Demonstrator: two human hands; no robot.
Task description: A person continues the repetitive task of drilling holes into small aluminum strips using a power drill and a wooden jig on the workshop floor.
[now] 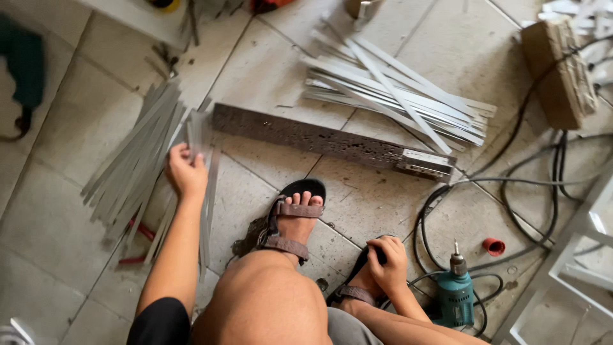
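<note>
My left hand [186, 171] is closed around the top ends of a few thin grey metal strips [205, 211] that hang down toward my knee. Just left of it lies a loose pile of the same strips [131, 160] on the tiled floor. My right hand [389, 263] rests on my right foot in its sandal [348, 292], fingers curled over the front of it. My other sandalled foot [294, 220] stands between the hands. A long rusty perforated metal bar [319, 139] lies across the floor just beyond my feet.
A second heap of metal strips [396, 89] lies at the back. A teal electric drill [456, 294] stands right of my right hand among black cables [511, 204]. A red cap [493, 246], a wooden block [559, 70], a white frame [575, 255] and red-handled pliers [137, 246] are nearby.
</note>
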